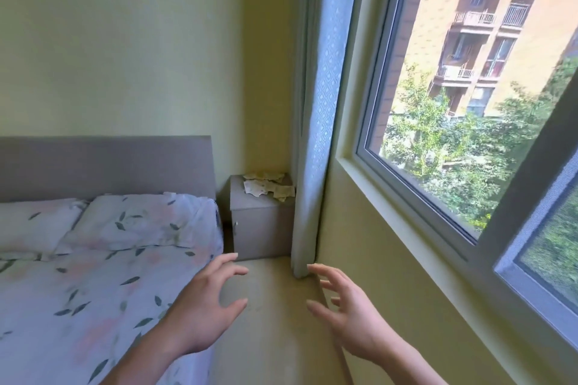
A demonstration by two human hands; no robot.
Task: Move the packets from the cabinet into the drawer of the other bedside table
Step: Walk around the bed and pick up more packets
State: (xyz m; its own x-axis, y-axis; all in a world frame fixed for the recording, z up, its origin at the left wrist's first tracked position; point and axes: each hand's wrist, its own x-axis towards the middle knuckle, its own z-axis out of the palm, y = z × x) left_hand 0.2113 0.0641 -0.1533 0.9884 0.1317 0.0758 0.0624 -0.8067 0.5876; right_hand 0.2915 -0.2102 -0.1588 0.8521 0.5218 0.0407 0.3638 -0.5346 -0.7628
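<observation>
Nothing looked moved yet: my left hand (206,300) and right hand (341,306) hung spread and empty at lower centre, well apart from the packets (269,186) heaped on the bedside table (261,228), mid-frame by the curtain (316,134).

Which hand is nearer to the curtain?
Right. The right hand has its fingertips just beside the curtain hem; the left hand is farther away, near the bed.
</observation>
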